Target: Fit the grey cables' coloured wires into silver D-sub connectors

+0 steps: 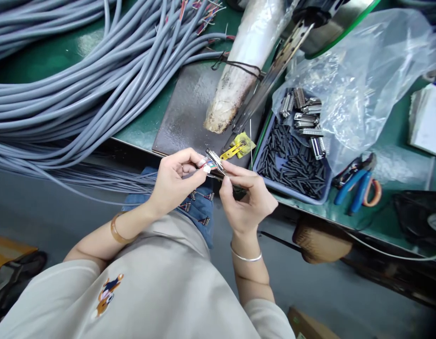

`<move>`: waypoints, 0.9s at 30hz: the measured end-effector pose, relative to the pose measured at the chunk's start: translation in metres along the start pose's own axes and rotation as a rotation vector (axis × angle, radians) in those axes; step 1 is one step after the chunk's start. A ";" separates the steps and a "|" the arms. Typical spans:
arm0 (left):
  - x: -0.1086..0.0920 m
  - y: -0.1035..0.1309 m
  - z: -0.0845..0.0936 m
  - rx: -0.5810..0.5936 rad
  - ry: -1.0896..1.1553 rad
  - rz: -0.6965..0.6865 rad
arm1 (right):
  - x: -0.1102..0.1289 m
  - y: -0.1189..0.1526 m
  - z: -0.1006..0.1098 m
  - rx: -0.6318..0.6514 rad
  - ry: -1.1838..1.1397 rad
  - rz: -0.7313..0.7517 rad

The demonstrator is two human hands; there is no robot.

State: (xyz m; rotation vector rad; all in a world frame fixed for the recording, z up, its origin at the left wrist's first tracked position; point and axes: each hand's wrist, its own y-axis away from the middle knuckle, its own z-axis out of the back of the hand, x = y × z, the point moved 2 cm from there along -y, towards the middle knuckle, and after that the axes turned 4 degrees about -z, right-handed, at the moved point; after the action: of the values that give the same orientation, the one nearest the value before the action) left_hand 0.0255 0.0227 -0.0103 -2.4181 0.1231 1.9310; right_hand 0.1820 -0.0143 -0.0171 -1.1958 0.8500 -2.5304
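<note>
At the front edge of the bench, my left hand point(175, 179) is closed, pinching the thin coloured wires point(209, 165) of a cable between thumb and fingers. My right hand point(248, 197) is closed on the near end of a metal multi-pin connector point(215, 159), which sits tilted between both hands. The wires meet the connector's pin side; whether each is attached is too small to tell. Just beyond my fingers lies a yellow clip-like piece point(232, 150) on a yellow sponge point(245, 143).
Bundles of grey cable point(79, 99) cover the bench's left. A plastic-wrapped cylinder point(239, 66) lies over a dark board point(178, 108). At right, a blue tray point(325, 195) holds black tubes point(292, 160) and connectors point(308, 120), beside blue-handled cutters point(359, 188) and a plastic bag point(373, 80).
</note>
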 end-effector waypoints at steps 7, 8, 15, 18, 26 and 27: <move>-0.004 -0.010 -0.006 -0.072 -0.078 -0.140 | -0.004 -0.007 0.000 0.028 -0.056 -0.010; -0.005 -0.011 -0.006 -0.077 -0.091 -0.150 | -0.004 -0.008 0.000 0.031 -0.066 -0.010; -0.008 -0.015 -0.008 -0.095 -0.160 -0.208 | -0.008 -0.016 0.000 0.038 -0.101 0.000; -0.008 -0.016 -0.008 -0.097 -0.171 -0.212 | -0.008 -0.018 0.001 0.037 -0.109 -0.009; -0.009 -0.017 -0.008 -0.099 -0.232 -0.204 | -0.010 -0.022 0.003 0.068 -0.094 0.013; -0.010 -0.017 -0.008 -0.096 -0.228 -0.210 | -0.010 -0.024 0.003 0.066 -0.091 0.021</move>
State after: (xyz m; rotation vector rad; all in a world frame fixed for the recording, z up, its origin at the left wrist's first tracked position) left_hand 0.0331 0.0387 0.0006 -2.1398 -0.2270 2.1363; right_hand 0.1918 0.0075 -0.0079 -1.2631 0.7480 -2.4466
